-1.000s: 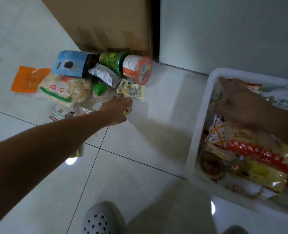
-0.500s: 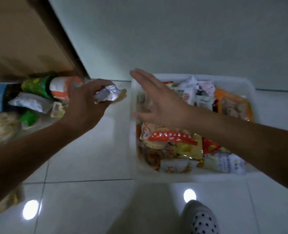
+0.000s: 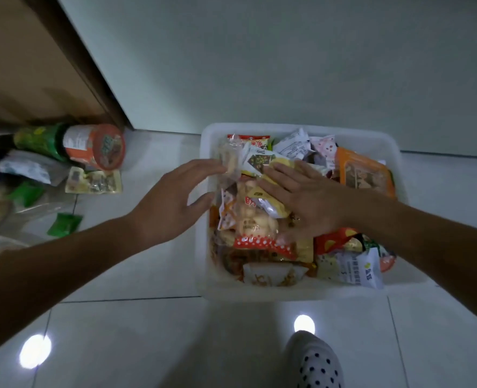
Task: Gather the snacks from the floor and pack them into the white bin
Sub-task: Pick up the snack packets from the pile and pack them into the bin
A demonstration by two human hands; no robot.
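The white bin (image 3: 287,294) stands on the floor at centre right, heaped with snack packets. My right hand (image 3: 301,204) lies flat and open on top of the heap, its fingers over a small yellow and silver packet (image 3: 268,204). My left hand (image 3: 173,203) hovers at the bin's left rim, fingers spread and holding nothing, its fingertips near a clear packet (image 3: 228,161). On the floor at the left lie an orange noodle cup (image 3: 97,145), a green can (image 3: 40,140), a flat yellow packet (image 3: 93,182), a small green packet (image 3: 63,224) and a silver pouch (image 3: 24,169).
A brown cardboard box (image 3: 21,65) stands behind the floor snacks at upper left. A pale wall (image 3: 287,65) rises right behind the bin. My dotted slipper (image 3: 312,362) is on the tiles just in front of the bin.
My left hand picked a small silver packet off the floor, carried it right to the bin and let it go. My right hand dropped flat onto the heap.
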